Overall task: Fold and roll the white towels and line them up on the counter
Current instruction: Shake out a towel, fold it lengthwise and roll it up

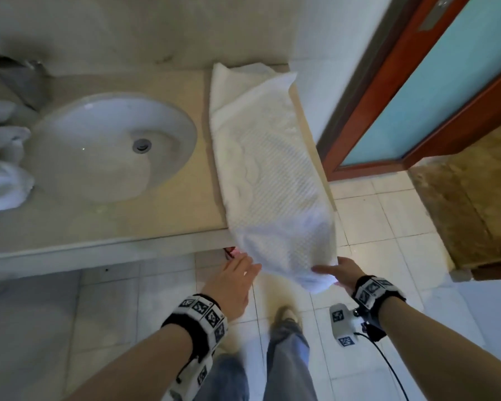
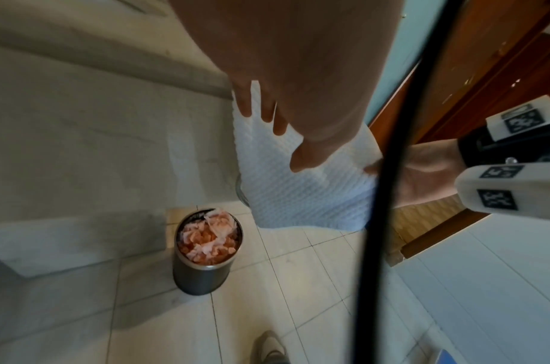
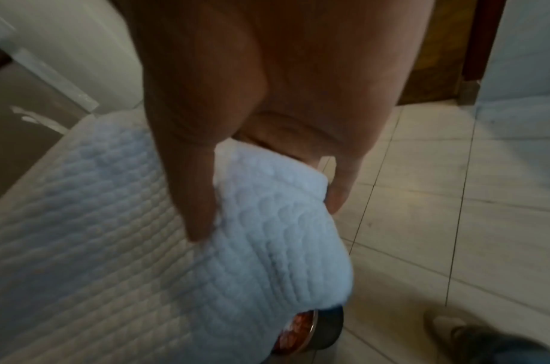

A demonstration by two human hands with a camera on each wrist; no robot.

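Towel (image 1: pixel 268 169) half off counter (image 1: pixel 104 221); right hand (image 1: pixel 337 273) pinching its corner; left hand (image 1: pixel 235 282) spread.

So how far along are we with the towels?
Done: nothing rolled or lined up that I can make out; the white bundle left of the sink looks loose. In hand: the right hand grips the long towel overhanging the counter; the left hand is open. Left: rolling it, lining up.
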